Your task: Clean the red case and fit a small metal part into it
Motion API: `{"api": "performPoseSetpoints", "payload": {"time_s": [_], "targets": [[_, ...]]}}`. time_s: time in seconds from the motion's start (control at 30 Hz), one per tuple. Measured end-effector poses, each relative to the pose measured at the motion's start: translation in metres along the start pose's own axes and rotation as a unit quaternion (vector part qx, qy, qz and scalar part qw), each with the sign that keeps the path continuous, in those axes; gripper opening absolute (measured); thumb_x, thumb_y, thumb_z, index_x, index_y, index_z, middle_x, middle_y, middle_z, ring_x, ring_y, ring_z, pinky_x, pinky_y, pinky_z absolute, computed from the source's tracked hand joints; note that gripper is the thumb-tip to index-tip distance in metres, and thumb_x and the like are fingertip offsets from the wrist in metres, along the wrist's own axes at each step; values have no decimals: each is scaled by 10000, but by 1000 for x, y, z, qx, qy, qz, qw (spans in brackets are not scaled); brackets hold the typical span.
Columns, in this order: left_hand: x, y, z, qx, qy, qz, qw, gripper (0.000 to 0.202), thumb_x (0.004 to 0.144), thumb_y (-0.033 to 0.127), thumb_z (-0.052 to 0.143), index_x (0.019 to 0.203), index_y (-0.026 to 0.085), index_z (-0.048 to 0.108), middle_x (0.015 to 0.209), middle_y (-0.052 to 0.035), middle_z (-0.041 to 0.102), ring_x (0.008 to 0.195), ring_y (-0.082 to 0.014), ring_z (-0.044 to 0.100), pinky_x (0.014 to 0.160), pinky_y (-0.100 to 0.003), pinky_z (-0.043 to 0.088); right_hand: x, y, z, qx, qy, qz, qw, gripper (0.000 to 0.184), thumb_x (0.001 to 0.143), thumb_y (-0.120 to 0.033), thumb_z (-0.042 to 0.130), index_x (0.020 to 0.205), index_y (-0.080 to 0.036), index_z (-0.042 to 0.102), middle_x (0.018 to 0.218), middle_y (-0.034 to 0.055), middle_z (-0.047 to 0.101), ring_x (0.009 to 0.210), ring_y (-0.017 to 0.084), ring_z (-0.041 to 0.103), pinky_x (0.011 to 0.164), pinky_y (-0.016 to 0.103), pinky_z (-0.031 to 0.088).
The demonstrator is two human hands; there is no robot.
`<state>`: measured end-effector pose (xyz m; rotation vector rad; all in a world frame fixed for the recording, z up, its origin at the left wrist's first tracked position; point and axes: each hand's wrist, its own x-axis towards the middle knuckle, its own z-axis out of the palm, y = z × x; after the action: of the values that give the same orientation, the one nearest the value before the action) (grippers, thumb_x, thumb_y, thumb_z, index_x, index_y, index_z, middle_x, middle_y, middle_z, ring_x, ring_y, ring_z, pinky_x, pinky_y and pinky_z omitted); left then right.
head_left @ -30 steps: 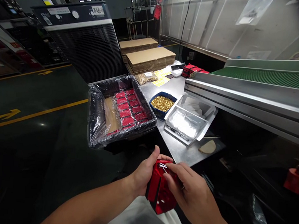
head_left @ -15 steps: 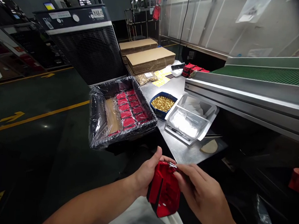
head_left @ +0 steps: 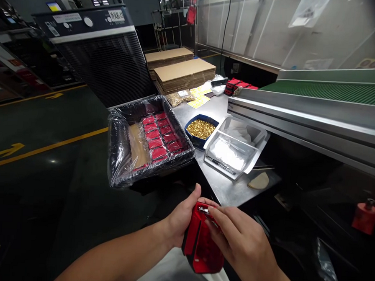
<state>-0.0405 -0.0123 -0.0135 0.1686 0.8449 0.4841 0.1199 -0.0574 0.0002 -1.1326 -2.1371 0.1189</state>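
My left hand (head_left: pixel 182 218) is wrapped round a red and black plastic housing (head_left: pixel 207 259), tilted with its hollow inside toward me; the left thumb points up along its far edge. A small shiny metal piece (head_left: pixel 203 209) lies at the housing's upper end. The fingers of my right hand (head_left: pixel 248 240) are closed over this metal piece and reach partly into the housing. They hide much of the piece, so its exact kind cannot be made out. Both hands are above my lap, in front of the metal table (head_left: pixel 230 194).
A plastic-lined black crate (head_left: pixel 120 153) with several red parts stands left of the table. On the table are a blue bowl (head_left: pixel 192 137) of brass-coloured small parts, a divided white tray (head_left: pixel 258 150) and cardboard stacks (head_left: pixel 184 73). A green conveyor (head_left: pixel 328 94) runs along the right.
My right fingers have moved left over the housing's upper end, taking the metal piece toward its upper left corner. The left hand keeps its grip. The view has shifted slightly.
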Motion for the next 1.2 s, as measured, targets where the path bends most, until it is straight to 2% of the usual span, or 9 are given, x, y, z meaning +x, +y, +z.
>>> {"api": "performPoseSetpoints", "payload": {"time_s": [0.2, 0.4, 0.63, 0.7, 0.77, 0.87, 1.0, 1.1, 1.2], "targets": [[1, -5, 0, -1, -11, -5, 1000, 706, 889, 726, 358, 952, 96, 670, 726, -82, 653, 638, -167, 642, 631, -254, 530, -7, 7, -2, 26, -16, -8, 1000, 349, 837, -66, 624, 1182, -112, 597, 876, 82, 689, 744, 162, 623, 643, 304, 564], [3, -6, -2, -30, -19, -13, 999, 758, 859, 768, 355, 955, 87, 675, 815, -129, 706, 694, -207, 674, 677, -302, 538, -21, -3, -9, 129, 77, 193, 970, 303, 872, -149, 590, 1169, -199, 565, 983, 52, 675, 875, 131, 648, 757, 240, 558], [4, -13, 12, -154, -5, -62, 986, 958, 752, 896, 282, 904, 26, 655, 810, -181, 688, 676, -220, 635, 686, -314, 524, -39, -26, 24, 166, 164, 141, 962, 284, 847, -171, 540, 1131, -176, 537, 919, 64, 632, 841, 176, 625, 731, 318, 562], [7, -20, 12, -116, 51, -20, 992, 841, 798, 835, 361, 977, 60, 635, 881, -157, 681, 731, -224, 638, 721, -325, 519, -39, -21, 29, 195, 207, 246, 927, 214, 882, -246, 528, 1091, -201, 547, 863, 41, 623, 733, 152, 613, 626, 283, 531], [8, -26, 8, -4, 138, 97, 986, 629, 840, 712, 507, 1064, 133, 608, 1000, -111, 664, 884, -231, 641, 814, -329, 503, -34, -12, 28, 272, 234, 389, 849, 169, 926, -350, 486, 1015, -218, 542, 738, -3, 584, 627, 127, 569, 567, 260, 488], [0, -26, 1, 267, 177, 293, 901, 398, 901, 536, 572, 1133, 215, 597, 1160, -68, 619, 1116, -225, 570, 980, -323, 427, -22, 0, 19, 370, 229, 502, 748, 294, 944, -492, 424, 893, -220, 522, 593, -44, 493, 548, 107, 485, 531, 240, 431], [-20, -20, 3, 508, 65, 411, 755, 281, 970, 384, 497, 1211, 278, 594, 1268, -33, 602, 1230, -206, 511, 1149, -356, 290, -13, 6, 10, 376, 181, 532, 736, 377, 921, -564, 438, 816, -210, 516, 598, -45, 470, 537, 93, 423, 499, 228, 381], [-28, -20, 8, 563, -7, 422, 710, 340, 957, 339, 527, 1294, 298, 540, 1285, -17, 615, 1224, -201, 530, 1220, -400, 178, -12, 7, 9, 386, 159, 541, 730, 398, 913, -584, 437, 788, -211, 498, 612, -44, 453, 548, 98, 410, 502, 237, 375], [-28, -23, 11, 573, -19, 415, 706, 402, 925, 340, 585, 1320, 302, 520, 1269, -22, 622, 1200, -216, 543, 1217, -422, 177, -15, 8, 8, 380, 139, 537, 740, 397, 916, -579, 432, 790, -209, 504, 624, -41, 449, 578, 107, 416, 545, 254, 387]]}}
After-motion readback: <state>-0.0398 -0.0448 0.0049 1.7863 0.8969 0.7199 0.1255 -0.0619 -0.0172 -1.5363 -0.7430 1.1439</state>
